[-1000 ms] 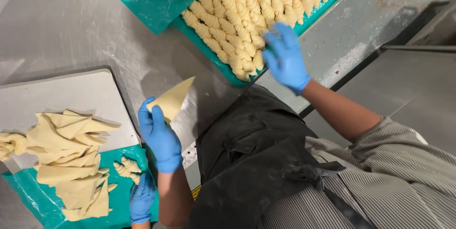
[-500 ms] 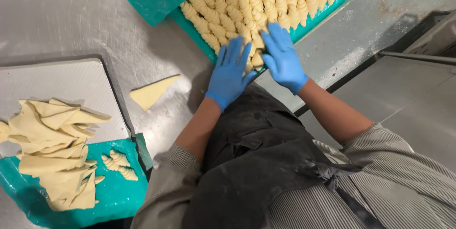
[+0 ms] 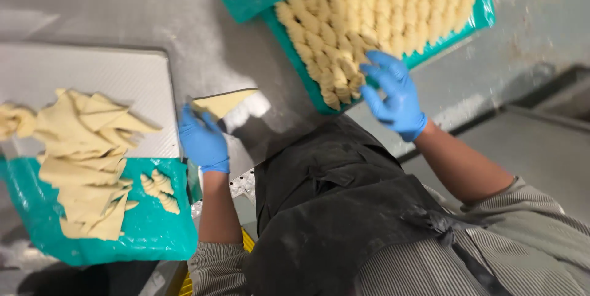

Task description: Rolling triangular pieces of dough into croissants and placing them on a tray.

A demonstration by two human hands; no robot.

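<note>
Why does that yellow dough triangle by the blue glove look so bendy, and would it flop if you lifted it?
Probably yes. The dough triangle is thin and flat, and the ones in the pile of triangles drape and fold over each other, so it likely sags when lifted. It looks light. The left hand touches its corner, and a hard tug might stretch or tear it.

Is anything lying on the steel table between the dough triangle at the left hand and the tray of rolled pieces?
Nothing visible does. The left hand touches the dough triangle, and only bare, floury steel table separates it from the tray of rolled pieces. The right hand rests on that tray's near rows.
</note>
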